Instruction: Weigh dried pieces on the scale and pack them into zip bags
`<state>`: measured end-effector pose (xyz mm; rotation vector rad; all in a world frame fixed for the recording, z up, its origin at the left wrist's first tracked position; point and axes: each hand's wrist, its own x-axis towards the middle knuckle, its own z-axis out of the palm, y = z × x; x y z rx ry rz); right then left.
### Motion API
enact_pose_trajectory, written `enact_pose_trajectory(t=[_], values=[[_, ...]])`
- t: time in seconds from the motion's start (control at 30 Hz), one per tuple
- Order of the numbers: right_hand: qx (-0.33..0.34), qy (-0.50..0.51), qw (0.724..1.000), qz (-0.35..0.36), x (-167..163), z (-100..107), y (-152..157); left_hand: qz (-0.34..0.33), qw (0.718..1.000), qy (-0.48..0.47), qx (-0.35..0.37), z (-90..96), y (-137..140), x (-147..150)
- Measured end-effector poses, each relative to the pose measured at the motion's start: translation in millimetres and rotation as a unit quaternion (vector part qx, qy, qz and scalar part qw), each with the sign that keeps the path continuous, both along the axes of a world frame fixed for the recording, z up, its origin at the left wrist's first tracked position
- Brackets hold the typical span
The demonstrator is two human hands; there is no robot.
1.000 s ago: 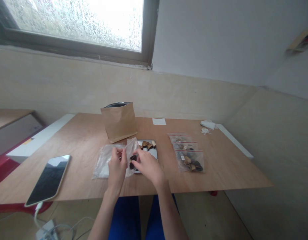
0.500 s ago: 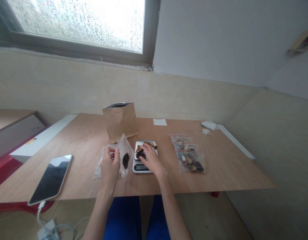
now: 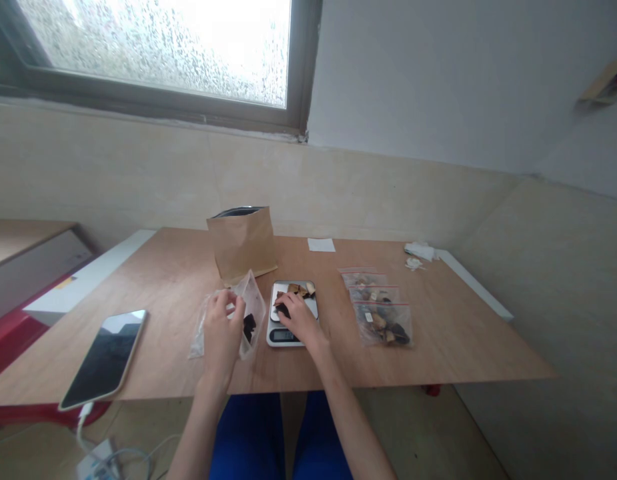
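Observation:
My left hand [image 3: 224, 325] is closed in a pinch at the edge of a clear plastic bag [image 3: 257, 300] that stands partly open. Inside this bag lies a dark dried piece [image 3: 249, 327]. Over the pan of a small digital kitchen scale [image 3: 311, 312], my right hand [image 3: 299, 320] has its fingertips bent round a dark dried slice [image 3: 283, 309]. Brown and pale dried slices [image 3: 301, 290] lie on the pan beyond the fingers. The scale's display [image 3: 283, 335] is visible but too small to read.
Behind the plastic bag stands an open brown paper pouch [image 3: 242, 243]. Several zip bags of dried pieces [image 3: 383, 325] overlap on the right. A phone [image 3: 105, 360] with a charging cable lies left. White paper [image 3: 321, 245] and crumpled tissue [image 3: 421, 251] are at the back.
My right fingers have drawn together around the dark slice on the scale. The dark piece in the plastic bag has shifted slightly, and the bag's mouth leans a little differently.

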<state>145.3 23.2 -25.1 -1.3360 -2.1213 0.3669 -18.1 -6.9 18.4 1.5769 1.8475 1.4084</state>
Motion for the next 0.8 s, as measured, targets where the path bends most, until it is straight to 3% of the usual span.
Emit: enact_pose_trajectory(t=[0.17, 0.3, 0.37, 0.47, 0.6, 0.7, 0.8], values=[[0.013, 0.031, 0.999, -0.023, 1.2, -3.8, 1.2, -0.010, 1.000, -0.009, -0.028, -0.9, 1.8, 0.6], [0.023, 0.176, 0.983, -0.040, 1.3, 7.9, -5.4, 0.000, 0.999, 0.002, -0.040, 0.6, 1.1, 2.2], [0.004, 0.279, 0.959, -0.057, -1.5, 24.1, -12.6, -0.001, 0.999, 0.004, -0.041, 0.1, 1.7, 3.2], [-0.080, 0.419, 0.903, -0.044, -8.4, 52.2, -23.6, -0.012, 0.999, 0.003, -0.035, -1.4, 3.3, 5.2], [-0.196, 0.492, 0.848, -0.022, -17.3, 68.7, -27.0, -0.013, 1.000, -0.005, -0.021, -1.1, 2.2, 9.7], [-0.227, 0.450, 0.862, -0.056, -22.1, 64.1, -21.1, -0.015, 0.999, -0.025, -0.031, 0.8, -2.9, 14.8], [-0.185, 0.350, 0.911, -0.114, -26.6, 61.1, -15.5, -0.030, 0.997, -0.043, -0.064, 1.4, -9.6, 21.7]])
